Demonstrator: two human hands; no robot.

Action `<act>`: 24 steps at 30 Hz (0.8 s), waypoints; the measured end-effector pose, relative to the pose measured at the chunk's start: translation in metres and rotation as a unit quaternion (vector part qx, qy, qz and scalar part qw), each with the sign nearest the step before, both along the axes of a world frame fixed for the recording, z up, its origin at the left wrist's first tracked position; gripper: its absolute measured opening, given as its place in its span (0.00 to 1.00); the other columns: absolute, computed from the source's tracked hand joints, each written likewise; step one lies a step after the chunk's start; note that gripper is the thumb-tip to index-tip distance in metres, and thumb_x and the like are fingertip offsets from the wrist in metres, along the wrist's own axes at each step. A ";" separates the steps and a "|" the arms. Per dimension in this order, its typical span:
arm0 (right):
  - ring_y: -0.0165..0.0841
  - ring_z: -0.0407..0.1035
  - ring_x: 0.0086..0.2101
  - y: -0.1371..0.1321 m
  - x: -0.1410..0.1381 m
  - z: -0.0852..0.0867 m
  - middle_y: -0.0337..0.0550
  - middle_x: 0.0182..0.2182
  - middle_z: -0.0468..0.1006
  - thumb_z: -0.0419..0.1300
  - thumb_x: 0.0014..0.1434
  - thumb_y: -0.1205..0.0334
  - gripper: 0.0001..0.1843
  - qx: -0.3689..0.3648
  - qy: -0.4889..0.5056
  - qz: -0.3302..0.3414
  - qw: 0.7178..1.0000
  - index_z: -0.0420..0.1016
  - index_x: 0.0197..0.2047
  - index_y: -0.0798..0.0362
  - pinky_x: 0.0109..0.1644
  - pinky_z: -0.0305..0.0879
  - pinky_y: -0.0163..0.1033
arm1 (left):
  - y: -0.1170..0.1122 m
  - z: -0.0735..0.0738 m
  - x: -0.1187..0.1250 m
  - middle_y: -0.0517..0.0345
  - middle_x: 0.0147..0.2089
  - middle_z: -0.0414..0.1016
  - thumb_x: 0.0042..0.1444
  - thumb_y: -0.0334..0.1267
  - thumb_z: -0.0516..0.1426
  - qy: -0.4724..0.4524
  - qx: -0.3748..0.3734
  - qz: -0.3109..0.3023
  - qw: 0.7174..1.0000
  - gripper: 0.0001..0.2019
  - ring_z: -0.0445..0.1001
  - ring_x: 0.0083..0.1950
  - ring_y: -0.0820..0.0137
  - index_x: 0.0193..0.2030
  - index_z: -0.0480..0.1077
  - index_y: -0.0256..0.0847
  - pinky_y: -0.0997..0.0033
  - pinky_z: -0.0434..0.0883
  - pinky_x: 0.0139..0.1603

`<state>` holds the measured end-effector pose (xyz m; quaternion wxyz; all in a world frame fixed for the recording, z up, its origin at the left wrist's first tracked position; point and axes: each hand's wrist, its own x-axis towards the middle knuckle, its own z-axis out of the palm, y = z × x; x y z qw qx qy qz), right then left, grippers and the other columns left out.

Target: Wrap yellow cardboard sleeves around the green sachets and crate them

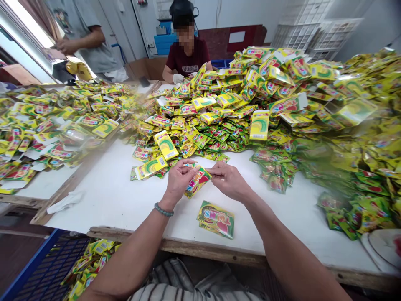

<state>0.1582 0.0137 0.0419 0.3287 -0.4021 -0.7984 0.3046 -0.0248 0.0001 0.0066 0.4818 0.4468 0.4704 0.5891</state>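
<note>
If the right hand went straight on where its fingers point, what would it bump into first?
Probably the colourful packet in the left hand. The right hand has its fingertips right by the packet's edge; I can't tell if they touch.

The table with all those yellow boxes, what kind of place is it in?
Probably a small packing workshop: the table bears big heaps of matching yellow boxes, shiny packets pile up beside them, and a blue crate by the edge has more.

One head-worn camera here peers forward and down, over the nearby left hand (179, 180) and right hand (230, 179), toward the far wall (244, 14).
</note>
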 end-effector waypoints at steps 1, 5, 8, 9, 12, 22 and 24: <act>0.33 0.64 0.31 -0.002 -0.002 0.001 0.42 0.28 0.71 0.55 0.50 0.73 0.20 0.014 -0.010 -0.005 1.000 0.85 0.40 0.50 0.37 0.60 0.39 | 0.000 0.000 0.000 0.58 0.27 0.77 0.43 0.48 0.69 0.000 -0.002 0.007 1.000 0.25 0.76 0.27 0.70 0.44 0.69 0.37 0.72 0.71 0.31; 0.32 0.64 0.30 -0.003 -0.004 0.001 0.41 0.27 0.71 0.56 0.53 0.71 0.16 0.012 0.026 -0.014 0.999 0.84 0.38 0.50 0.34 0.59 0.37 | 0.000 0.004 0.001 0.58 0.27 0.77 0.41 0.48 0.70 -0.031 -0.016 0.005 0.999 0.27 0.75 0.26 0.70 0.44 0.69 0.36 0.72 0.71 0.29; 0.30 0.64 0.28 -0.002 -0.007 -0.004 0.40 0.26 0.71 0.56 0.56 0.71 0.15 0.026 0.059 -0.024 0.998 0.84 0.39 0.51 0.32 0.59 0.35 | -0.001 0.008 0.003 0.60 0.25 0.76 0.40 0.47 0.71 -0.058 -0.024 0.009 0.998 0.27 0.74 0.24 0.71 0.43 0.68 0.36 0.73 0.71 0.28; 0.30 0.63 0.28 -0.004 -0.009 -0.007 0.41 0.25 0.70 0.56 0.55 0.72 0.15 0.052 0.059 -0.030 0.996 0.84 0.38 0.52 0.32 0.59 0.35 | -0.001 0.008 0.003 0.60 0.25 0.75 0.40 0.46 0.71 -0.063 -0.024 0.013 0.998 0.27 0.73 0.24 0.72 0.43 0.68 0.36 0.74 0.71 0.27; 0.30 0.63 0.28 -0.009 -0.017 -0.013 0.42 0.26 0.68 0.54 0.55 0.74 0.15 0.150 0.048 -0.053 0.986 0.82 0.36 0.56 0.32 0.59 0.36 | -0.002 0.008 0.003 0.61 0.24 0.75 0.40 0.45 0.71 -0.076 -0.029 0.025 0.996 0.26 0.72 0.23 0.73 0.43 0.68 0.36 0.74 0.71 0.26; 0.31 0.64 0.28 -0.011 -0.033 -0.033 0.40 0.25 0.67 0.62 0.59 0.64 0.08 0.158 0.139 -0.122 0.970 0.82 0.39 0.52 0.32 0.63 0.37 | -0.004 0.007 0.001 0.62 0.23 0.74 0.38 0.44 0.72 -0.103 -0.037 0.031 0.993 0.28 0.71 0.22 0.73 0.43 0.68 0.35 0.73 0.72 0.27; 0.31 0.64 0.28 -0.012 -0.036 -0.035 0.41 0.25 0.67 0.61 0.59 0.64 0.08 0.157 0.148 -0.128 0.968 0.83 0.38 0.52 0.32 0.63 0.37 | -0.004 0.007 0.002 0.61 0.24 0.74 0.37 0.45 0.71 -0.107 -0.040 0.031 0.993 0.29 0.71 0.22 0.73 0.43 0.67 0.35 0.72 0.72 0.27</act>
